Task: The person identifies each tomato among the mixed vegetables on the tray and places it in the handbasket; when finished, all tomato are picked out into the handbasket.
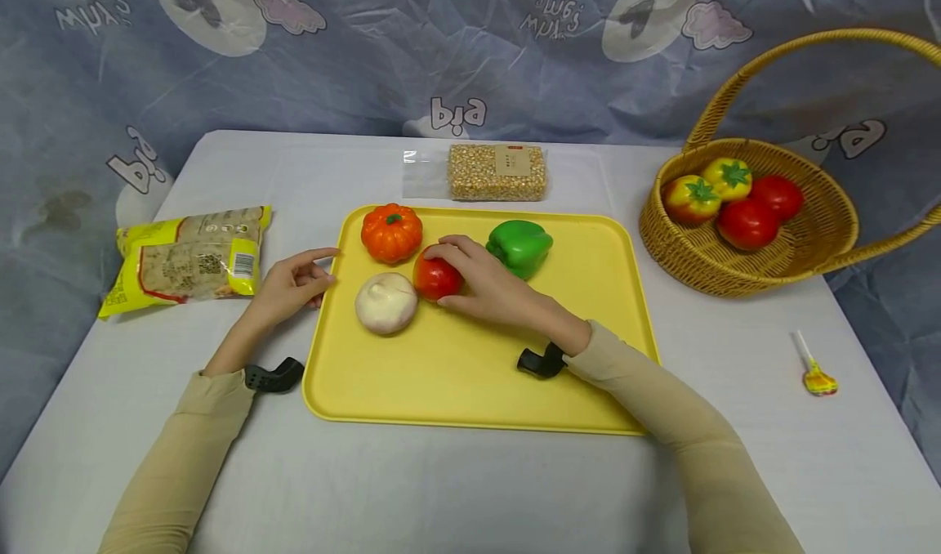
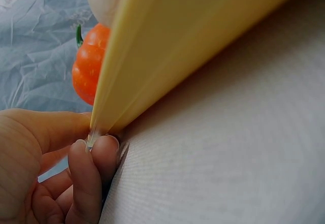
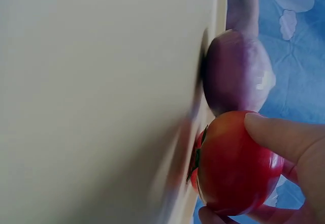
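My right hand (image 1: 488, 288) grips a red tomato (image 3: 236, 165), thumb on one side and fingers around the other. The tomato is close over the yellow tray (image 1: 456, 374), beside a white and purple bulb-shaped vegetable (image 1: 385, 303). That vegetable shows its purple side (image 3: 236, 74) in the right wrist view. At the tray's left edge, my left hand (image 1: 290, 288) pinches the rim, thumb above and fingertips underneath in the left wrist view. An orange pumpkin (image 1: 392, 234) sits in the tray's far left corner. A green bell pepper (image 1: 520, 247) lies behind my right hand.
On the right stands a wicker basket (image 1: 735, 280) with a tall handle, holding several red and yellow vegetables. A lollipop (image 1: 816, 374) lies in front of it. Behind the tray is a bag of grain (image 1: 496, 172); a yellow food packet (image 1: 194, 260) rests at the left.
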Demonstrator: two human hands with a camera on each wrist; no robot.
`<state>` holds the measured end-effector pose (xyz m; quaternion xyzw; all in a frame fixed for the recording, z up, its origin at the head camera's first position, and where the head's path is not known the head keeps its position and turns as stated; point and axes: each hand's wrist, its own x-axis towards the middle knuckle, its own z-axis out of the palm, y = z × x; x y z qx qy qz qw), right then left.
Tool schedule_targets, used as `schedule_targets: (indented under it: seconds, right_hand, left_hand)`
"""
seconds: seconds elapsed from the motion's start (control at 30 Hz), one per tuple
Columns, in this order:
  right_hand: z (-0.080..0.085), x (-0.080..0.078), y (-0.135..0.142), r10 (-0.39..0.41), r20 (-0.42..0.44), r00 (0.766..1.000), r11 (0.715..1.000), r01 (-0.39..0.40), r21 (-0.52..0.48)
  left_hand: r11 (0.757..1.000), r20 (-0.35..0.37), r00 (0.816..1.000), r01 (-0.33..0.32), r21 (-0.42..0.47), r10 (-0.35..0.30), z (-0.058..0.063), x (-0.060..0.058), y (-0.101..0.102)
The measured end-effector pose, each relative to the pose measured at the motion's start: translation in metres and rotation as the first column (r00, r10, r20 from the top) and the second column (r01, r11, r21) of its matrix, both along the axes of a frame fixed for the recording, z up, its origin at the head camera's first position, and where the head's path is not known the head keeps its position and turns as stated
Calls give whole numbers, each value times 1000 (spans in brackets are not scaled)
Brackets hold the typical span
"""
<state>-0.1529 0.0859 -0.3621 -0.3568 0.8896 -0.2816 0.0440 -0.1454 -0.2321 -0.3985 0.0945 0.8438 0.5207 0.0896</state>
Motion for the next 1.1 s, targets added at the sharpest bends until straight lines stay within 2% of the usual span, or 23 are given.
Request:
schedule_targets:
  seconds: [0.13,0.23,0.5,0.87,1.1]
  right_hand:
    - [3,6,3,16,-20,1000,1000,-16,-21]
    - [5,11,6,31,-37,999,999,-33,-39]
    - [16,18,17,-1,-68,998,998,-3,-56]
    - [27,24,38,-50,-84,995,995,42,-92]
    - [32,26,57,-110,-172,979,982,80,-173]
  left_hand:
    - [1000,2,1000,1,-9,-1,13,6,5]
    - [1000,2,1000,1,-14,-1,17,9,7]
    - [1000,1,1000,-2,-15,2,14,7,6]
    - [1000,-4,1000,-1,-21,1,16,8,7]
    - [1000,-3,1000,3,-14,-3,15,8,7]
